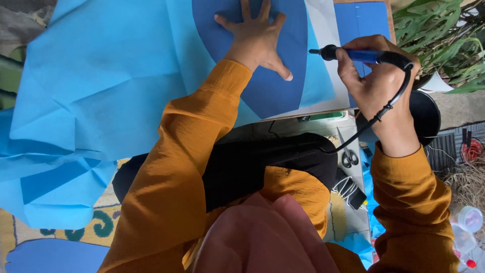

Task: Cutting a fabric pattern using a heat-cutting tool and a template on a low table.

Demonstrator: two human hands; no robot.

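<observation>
**Left hand pinning the sheet, hot tool poised at the right**

The left hand (257, 38) is lying flat, fingers spread apart, pressing on the dark blue shape (268, 86) at the far middle of the scene. That flat palm seems to be keeping the shape from sliding on the light blue sheet (101, 86), which is spilling, creased, off to the left. The right hand (376, 83) is wrapped tight round the blue tool (361, 54), gripping it like a pen, its dark tip pointing left, just beside the shape's right edge. The black cord (389, 103) is looping over the wrist and down towards the lap, probably kept clear of the work that way.

Whether the tip is touching the sheet is hard to tell. The left fingertips are cut off at the top edge. Scissors (349, 158) are lying near the knee, half lost in clutter; a black round thing (427, 114) is hiding behind the right hand.
</observation>
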